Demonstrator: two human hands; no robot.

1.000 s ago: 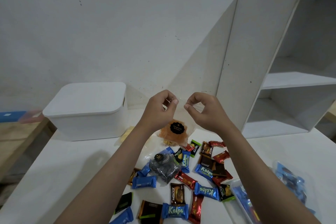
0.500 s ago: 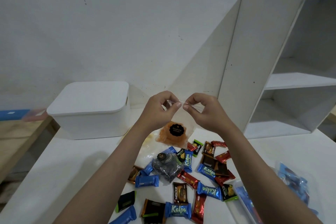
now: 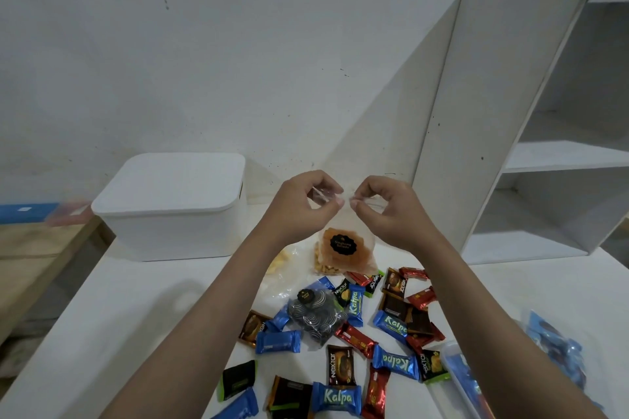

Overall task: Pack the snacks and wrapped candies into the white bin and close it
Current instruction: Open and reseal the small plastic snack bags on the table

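My left hand (image 3: 303,204) and my right hand (image 3: 384,206) pinch the top edge of a clear bag of orange chips (image 3: 343,248), which hangs above the table. The white bin (image 3: 173,214) stands at the back left with its lid (image 3: 170,184) on. Below my hands lie a clear bag of dark striped cookies (image 3: 316,315), a bag of pale yellow snacks (image 3: 280,262), and several wrapped candies (image 3: 391,323) in blue, red, black and brown wrappers.
A white shelf unit (image 3: 531,133) stands at the back right against the wall. Clear bags with blue-wrapped items (image 3: 551,347) lie at the right edge. A wooden bench (image 3: 30,248) sits left of the white table (image 3: 119,333).
Both hands stay pinched on the bag's top and have drifted slightly apart and back. The bag hangs in about the same place; the camera has shifted a little.
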